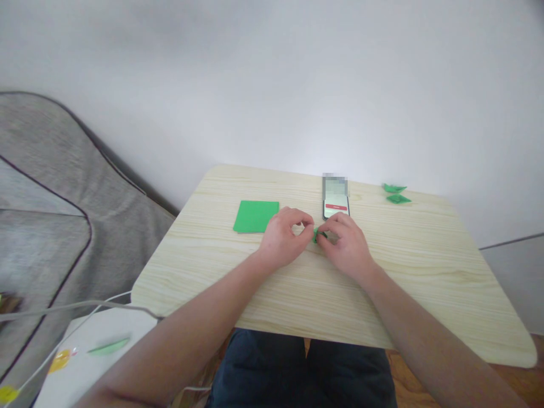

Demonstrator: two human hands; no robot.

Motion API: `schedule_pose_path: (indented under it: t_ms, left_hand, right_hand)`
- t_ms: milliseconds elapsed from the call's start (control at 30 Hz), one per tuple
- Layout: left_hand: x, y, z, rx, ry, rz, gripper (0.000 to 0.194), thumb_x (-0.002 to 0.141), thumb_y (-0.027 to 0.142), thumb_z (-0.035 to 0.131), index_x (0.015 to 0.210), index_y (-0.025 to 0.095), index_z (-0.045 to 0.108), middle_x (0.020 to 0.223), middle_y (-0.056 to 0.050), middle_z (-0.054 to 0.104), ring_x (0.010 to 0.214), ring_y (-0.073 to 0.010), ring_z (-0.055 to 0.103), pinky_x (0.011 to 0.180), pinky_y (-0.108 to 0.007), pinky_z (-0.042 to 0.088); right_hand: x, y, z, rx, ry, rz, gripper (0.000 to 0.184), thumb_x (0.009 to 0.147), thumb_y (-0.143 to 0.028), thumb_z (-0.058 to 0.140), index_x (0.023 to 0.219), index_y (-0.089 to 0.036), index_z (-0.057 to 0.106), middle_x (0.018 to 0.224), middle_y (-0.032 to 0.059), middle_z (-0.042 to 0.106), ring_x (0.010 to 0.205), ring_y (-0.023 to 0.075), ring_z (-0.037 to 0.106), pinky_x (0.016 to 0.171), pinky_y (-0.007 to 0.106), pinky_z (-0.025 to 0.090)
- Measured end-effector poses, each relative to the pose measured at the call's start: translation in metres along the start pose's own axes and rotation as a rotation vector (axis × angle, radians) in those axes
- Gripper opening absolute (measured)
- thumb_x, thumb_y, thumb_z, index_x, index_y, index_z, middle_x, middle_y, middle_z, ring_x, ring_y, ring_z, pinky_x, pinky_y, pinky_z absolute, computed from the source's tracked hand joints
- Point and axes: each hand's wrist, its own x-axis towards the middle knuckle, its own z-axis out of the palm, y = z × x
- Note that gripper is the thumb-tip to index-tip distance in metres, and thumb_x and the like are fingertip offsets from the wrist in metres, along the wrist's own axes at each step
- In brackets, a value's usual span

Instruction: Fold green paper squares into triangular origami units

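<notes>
Forearms (229,292) nearest; right fingers (332,226) pinch green paper (315,236); left fingers (301,216) beside it, grip unclear.

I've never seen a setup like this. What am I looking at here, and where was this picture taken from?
There is no machine at work here, just a person's two bare hands. The single picture comes from a camera worn on the head, looking forward and down. On the pale wood-grain table lie a flat green rectangle of paper, a phone with a lit screen and, toward the right, two small pointed green folded shapes. The right hand pinches a small folded green piece. The left hand has its fingertips at that piece's edge; whether they grip it is hard to tell.
</notes>
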Motion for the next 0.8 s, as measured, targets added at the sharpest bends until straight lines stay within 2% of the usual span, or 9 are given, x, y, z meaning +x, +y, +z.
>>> schedule_pose_path:
  t_ms: [133,233,300,400,500,667,800]
  left_hand:
    - [-0.002,0.000,0.000,-0.095,-0.008,-0.061,0.030,0.083,0.012,0.064,0.107,0.024,0.077,0.098,-0.001,0.078,0.094,-0.0178,0.069,0.096,-0.035,0.053]
    - [-0.001,0.003,0.000,-0.215,-0.022,-0.121,0.022,0.085,0.017,0.068,0.103,0.023,0.078,0.099,-0.002,0.079,0.093,-0.0177,0.070,0.091,-0.034,0.054]
    - [0.000,0.005,0.000,-0.330,-0.036,-0.166,0.018,0.085,0.023,0.072,0.103,0.022,0.078,0.099,-0.004,0.080,0.092,-0.0180,0.071,0.088,-0.033,0.054]
    - [0.002,0.007,-0.001,-0.508,-0.088,-0.217,0.031,0.084,0.033,0.080,0.112,0.020,0.077,0.102,-0.006,0.079,0.093,-0.0188,0.071,0.085,-0.032,0.054]
    - [0.003,0.007,0.001,-0.570,-0.124,-0.232,0.039,0.082,0.040,0.084,0.115,0.021,0.077,0.105,-0.007,0.079,0.093,-0.0183,0.070,0.083,-0.031,0.054]
    - [0.002,0.009,0.003,-0.511,-0.092,-0.233,0.040,0.079,0.045,0.085,0.111,0.021,0.079,0.105,-0.007,0.080,0.095,-0.0198,0.071,0.086,-0.033,0.053]
    - [0.001,0.011,0.005,-0.547,-0.088,-0.241,0.044,0.081,0.044,0.084,0.118,0.020,0.078,0.106,-0.008,0.081,0.095,-0.0200,0.071,0.087,-0.033,0.054]
  right_hand:
    - [0.002,-0.002,-0.002,0.154,0.108,0.023,0.010,0.091,-0.021,0.063,0.091,-0.025,0.072,0.096,0.0050,0.068,0.097,0.0230,0.066,0.090,0.040,0.053]
    - [0.004,-0.001,-0.003,0.321,0.144,0.127,0.006,0.089,-0.027,0.069,0.088,-0.024,0.073,0.095,0.0049,0.069,0.089,0.0213,0.065,0.080,0.037,0.053]
    - [0.006,0.003,-0.004,0.483,0.127,0.228,0.008,0.085,-0.031,0.074,0.085,-0.024,0.074,0.092,0.0040,0.069,0.085,0.0202,0.064,0.076,0.035,0.052]
    - [0.007,0.008,-0.004,0.751,0.057,0.364,0.012,0.085,-0.035,0.076,0.082,-0.024,0.074,0.081,0.0007,0.070,0.078,0.0176,0.062,0.075,0.033,0.050]
    - [0.007,0.010,-0.004,0.893,0.030,0.434,0.015,0.084,-0.037,0.076,0.081,-0.023,0.074,0.080,-0.0001,0.070,0.074,0.0159,0.060,0.073,0.032,0.049]
    - [0.006,0.008,-0.002,0.908,0.038,0.442,0.014,0.082,-0.038,0.077,0.083,-0.024,0.075,0.081,0.0010,0.070,0.071,0.0159,0.059,0.071,0.032,0.051]
    - [0.007,0.005,-0.002,0.977,0.063,0.390,0.009,0.080,-0.033,0.079,0.085,-0.026,0.076,0.083,-0.0006,0.072,0.070,0.0142,0.059,0.072,0.032,0.052]
